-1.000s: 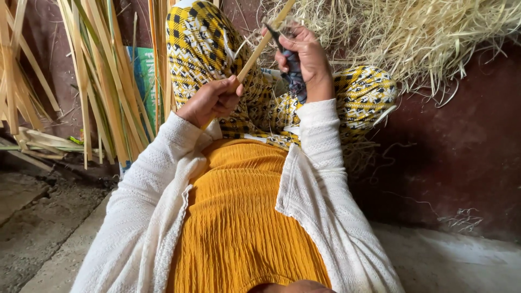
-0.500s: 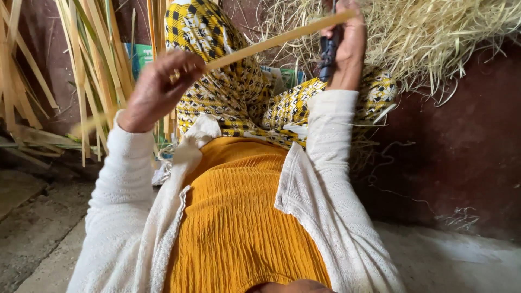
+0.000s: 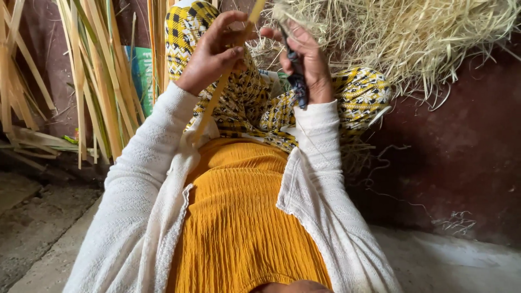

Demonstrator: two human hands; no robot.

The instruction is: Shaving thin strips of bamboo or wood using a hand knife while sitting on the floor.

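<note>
Cane strip (image 3: 217,100): swung upright again; your left hand (image 3: 214,54) pinches it, right hand (image 3: 304,65) clenches dark knife (image 3: 296,76) beside it, another shaving pass likely

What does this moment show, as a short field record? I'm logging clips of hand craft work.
Left hand: grips a long pale cane strip, slanting down over the lap
Right hand: closed on a dark-handled tool, blade not clear
Lap: yellow patterned cloth
Behind right: heap of straw shavings
Left: upright cane strips against the wall
</note>
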